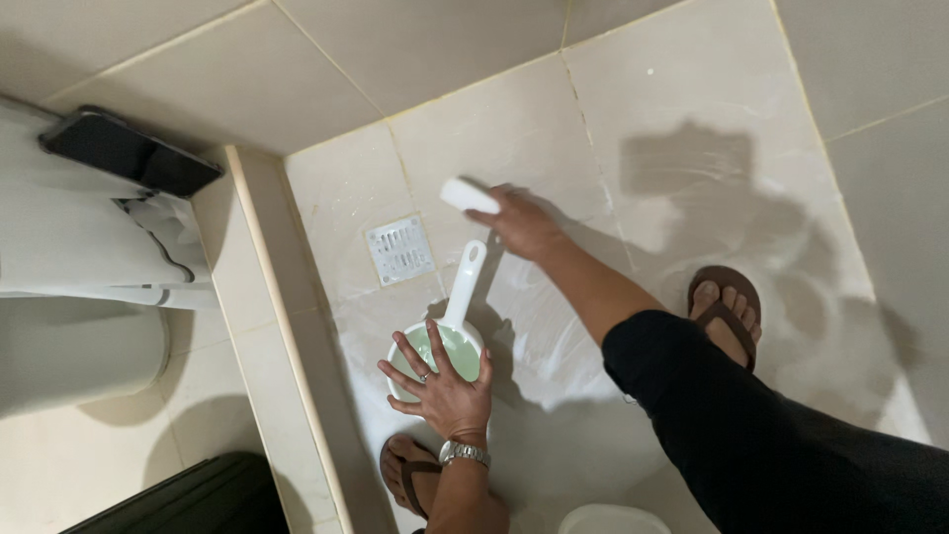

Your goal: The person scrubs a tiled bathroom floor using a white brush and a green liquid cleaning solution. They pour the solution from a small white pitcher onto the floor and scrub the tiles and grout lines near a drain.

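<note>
Right hand (521,223) grips a white brush (468,195); left hand (442,387) covers a dipper (447,341).

Your left hand (442,388) lies spread on the rim of the dipper (447,348), which stands on the floor (692,89) just beyond your left foot (407,473), its handle pointing far toward your right hand (521,223). That hand holds a brush (468,196) down on the floor, right of the floor drain (399,249), with your right foot (727,309) further right and nearer. A raised kerb (262,287) runs near-to-far left of the drain, with a toilet (74,287) beyond it at far left.
</note>
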